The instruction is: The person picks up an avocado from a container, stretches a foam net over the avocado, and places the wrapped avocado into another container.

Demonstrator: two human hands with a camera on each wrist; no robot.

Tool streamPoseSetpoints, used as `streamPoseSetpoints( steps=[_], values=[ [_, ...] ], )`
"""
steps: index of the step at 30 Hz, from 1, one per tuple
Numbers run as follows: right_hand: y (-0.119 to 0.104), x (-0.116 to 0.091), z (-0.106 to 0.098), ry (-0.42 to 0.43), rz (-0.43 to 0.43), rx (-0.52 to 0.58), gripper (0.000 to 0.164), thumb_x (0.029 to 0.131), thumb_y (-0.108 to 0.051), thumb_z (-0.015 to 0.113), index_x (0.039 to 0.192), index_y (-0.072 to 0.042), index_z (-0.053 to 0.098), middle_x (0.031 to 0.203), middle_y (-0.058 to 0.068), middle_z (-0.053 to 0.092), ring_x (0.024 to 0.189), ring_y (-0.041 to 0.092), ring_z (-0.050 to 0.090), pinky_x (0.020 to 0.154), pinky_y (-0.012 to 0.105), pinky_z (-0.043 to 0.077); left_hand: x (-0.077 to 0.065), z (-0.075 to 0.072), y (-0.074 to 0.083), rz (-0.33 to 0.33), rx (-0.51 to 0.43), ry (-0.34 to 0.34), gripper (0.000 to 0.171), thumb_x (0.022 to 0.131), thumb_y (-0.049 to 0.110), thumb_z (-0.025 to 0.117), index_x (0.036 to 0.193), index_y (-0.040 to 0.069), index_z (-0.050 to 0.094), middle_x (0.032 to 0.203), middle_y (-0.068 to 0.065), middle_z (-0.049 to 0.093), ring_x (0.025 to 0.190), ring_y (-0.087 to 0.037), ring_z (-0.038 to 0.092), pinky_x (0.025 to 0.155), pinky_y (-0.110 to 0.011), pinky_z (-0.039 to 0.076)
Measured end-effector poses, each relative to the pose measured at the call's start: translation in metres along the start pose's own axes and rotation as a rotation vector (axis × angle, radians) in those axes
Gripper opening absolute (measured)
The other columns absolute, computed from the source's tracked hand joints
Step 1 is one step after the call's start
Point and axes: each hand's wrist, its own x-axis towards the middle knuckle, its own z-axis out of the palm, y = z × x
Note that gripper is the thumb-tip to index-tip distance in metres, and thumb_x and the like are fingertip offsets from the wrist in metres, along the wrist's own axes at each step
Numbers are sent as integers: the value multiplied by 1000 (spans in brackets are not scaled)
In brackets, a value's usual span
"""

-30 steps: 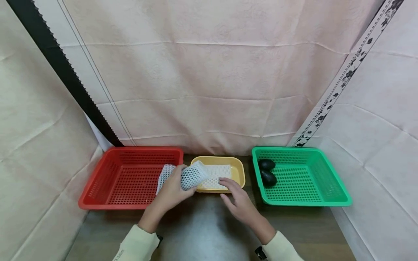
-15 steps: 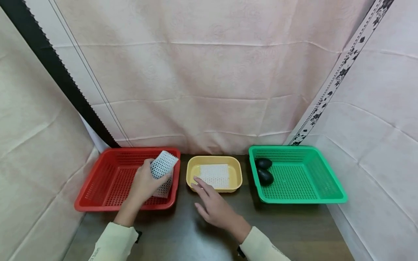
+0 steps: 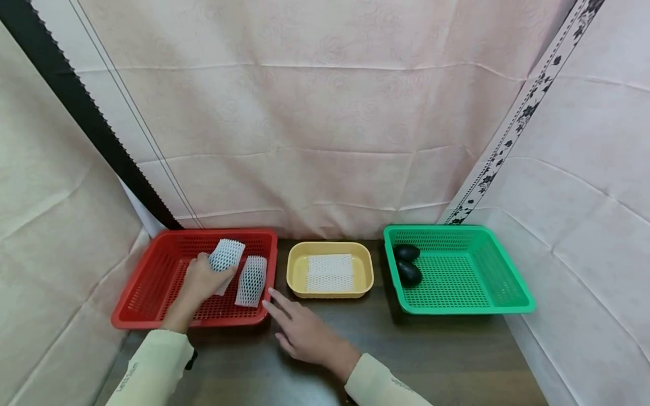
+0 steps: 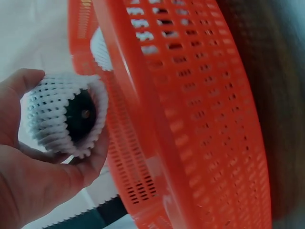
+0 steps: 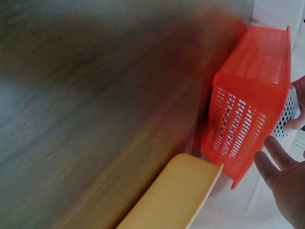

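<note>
My left hand (image 3: 200, 280) grips an avocado in a white foam net sleeve (image 3: 227, 256), over the red basket (image 3: 147, 265). In the left wrist view, the dark avocado (image 4: 80, 114) shows its stem end through the open end of the net. Another white foam net sleeve (image 3: 251, 282) lies in the basket's right part; it looks filled, though its content is hidden. My right hand (image 3: 310, 338) has its fingers spread by the basket's right front corner and holds nothing. Whether its fingertips touch the rim, I cannot tell.
A yellow tray (image 3: 365, 270) with flat white foam nets (image 3: 330, 273) stands in the middle of the table (image 3: 406, 361). To the right, a green basket (image 3: 508, 282) holds two dark avocados (image 3: 408, 274). Cloth walls (image 3: 325, 113) enclose the back and sides.
My left hand carried the netted avocado left from the yellow tray into the space over the red basket. My right hand followed leftward, from the tray to the red basket's corner.
</note>
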Motion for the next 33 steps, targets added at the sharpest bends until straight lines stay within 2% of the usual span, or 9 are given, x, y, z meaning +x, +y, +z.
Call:
streamPoseSetpoints(
  steps=[4,9,11,14,16,20,24,31,33],
  values=[
    [-2,7,9,-35,0,-37,91,95,-31,71,166,-16,15,175,8,4,133,18,56,104,33,51,10,2,-9,-22,19,-69,95,92,47,69,142,-25,32,129,-46,50,109,-51,60,83,-58,57],
    [-4,11,18,-92,1,-54,86,97,-33,69,165,-17,20,175,6,4,123,16,61,99,32,53,19,5,-18,-69,5,-143,95,94,47,66,143,-25,30,132,-45,49,111,-49,60,83,-54,58],
    [-4,11,22,-116,1,-54,84,97,-34,69,165,-17,22,175,6,8,118,16,63,97,32,54,22,6,-21,-80,4,-165,91,94,47,65,141,-25,33,130,-44,50,106,-45,61,79,-51,58],
    [-3,10,27,-153,3,-52,83,98,-35,68,165,-18,22,174,5,13,115,17,63,95,33,55,26,9,-24,-93,2,-184,78,94,46,64,129,-22,47,111,-37,59,87,-35,61,66,-41,55],
    [-3,8,28,-183,8,-42,82,99,-35,67,165,-20,21,174,5,16,114,17,63,94,33,55,29,13,-27,-110,0,-196,73,95,44,63,125,-21,49,106,-35,60,83,-32,60,62,-39,53],
    [-3,6,28,-227,22,-19,84,100,-34,66,166,-23,16,174,4,14,112,17,63,93,33,55,31,19,-28,-151,-8,-226,79,95,43,61,135,-23,42,116,-37,57,88,-32,59,65,-37,54],
    [-1,6,31,-234,21,-4,85,100,-34,66,167,-25,14,175,2,8,110,16,64,91,32,56,31,20,-29,-169,-22,-251,76,96,42,61,133,-22,44,113,-35,56,81,-28,56,63,-35,51],
    [1,7,31,-275,9,58,86,99,-31,67,167,-25,14,175,-1,-2,98,12,65,85,29,56,30,27,-33,-176,-27,-278,82,99,42,56,142,-24,34,136,-44,47,111,-43,58,88,-52,56],
    [0,8,31,-283,8,62,87,99,-31,68,167,-24,14,175,-2,-5,97,11,65,85,28,57,30,29,-34,-180,-42,-280,82,99,42,55,143,-24,34,138,-44,46,115,-46,58,88,-52,57]
  ],
)
